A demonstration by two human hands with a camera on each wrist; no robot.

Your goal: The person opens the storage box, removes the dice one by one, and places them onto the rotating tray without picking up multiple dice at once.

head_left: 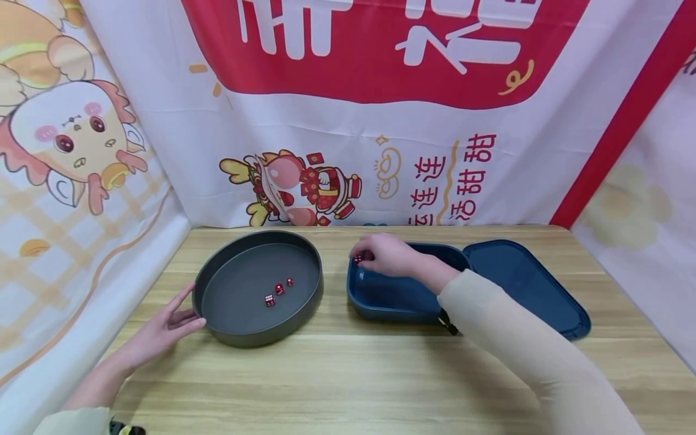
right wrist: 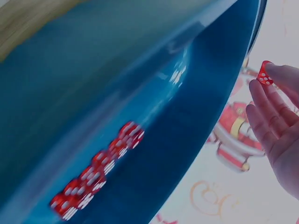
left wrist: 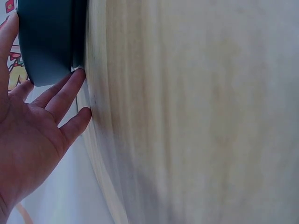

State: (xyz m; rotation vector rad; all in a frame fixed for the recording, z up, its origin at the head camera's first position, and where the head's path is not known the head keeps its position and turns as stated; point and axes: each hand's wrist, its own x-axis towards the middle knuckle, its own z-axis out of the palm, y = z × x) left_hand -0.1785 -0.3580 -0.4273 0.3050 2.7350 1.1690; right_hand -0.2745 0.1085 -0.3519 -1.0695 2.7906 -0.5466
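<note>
My right hand (head_left: 390, 255) pinches a red die with white dots (right wrist: 265, 75) between thumb and fingertips, above the left end of a dark blue rectangular box (head_left: 380, 313). In the right wrist view, several red dice (right wrist: 94, 173) lie in a row inside that box; the forearm and hand hide part of it in the head view. On the left stands a round dark grey pan (head_left: 247, 340) with three red dice (head_left: 280, 289) on its bottom. My left hand (head_left: 162, 331) rests against the pan's left outer wall, fingers spread and fairly straight.
A dark blue lid (head_left: 530, 293) lies right of the box, partly behind the right sleeve. Printed cloth (head_left: 326, 133) hangs behind and at both sides of the wooden table (head_left: 326, 386).
</note>
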